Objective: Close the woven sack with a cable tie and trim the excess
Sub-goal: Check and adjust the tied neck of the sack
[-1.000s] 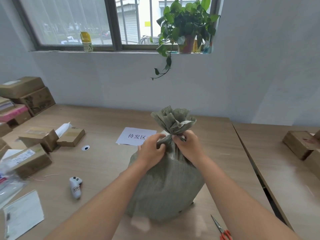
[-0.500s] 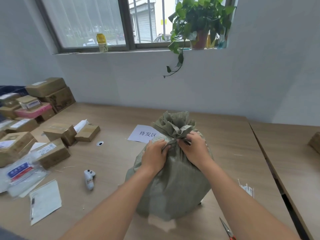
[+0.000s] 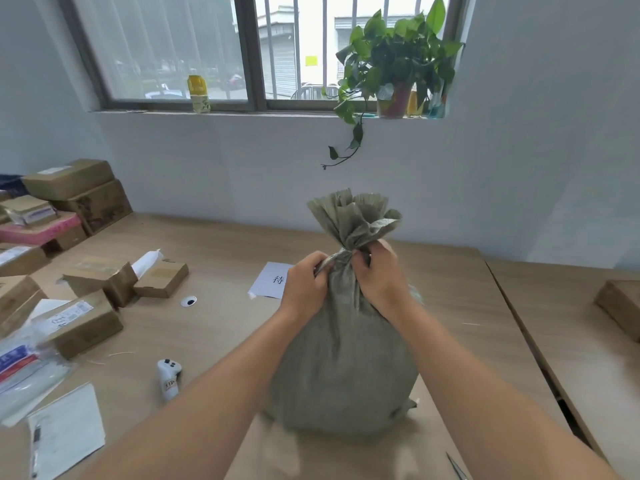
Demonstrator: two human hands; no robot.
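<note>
Both hands (image 3: 341,284) raised sack (image 3: 346,358) higher

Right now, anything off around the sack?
Nothing spilled or torn. The sack stands upright, neck bunched between left hand and right hand. The scissors lie near the table's front edge, mostly out of frame.

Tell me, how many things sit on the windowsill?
4 that I can tell: a yellow bottle left of the window post, a potted plant at the right, then an amber bottle and blue item behind its leaves. More may be hidden.
</note>
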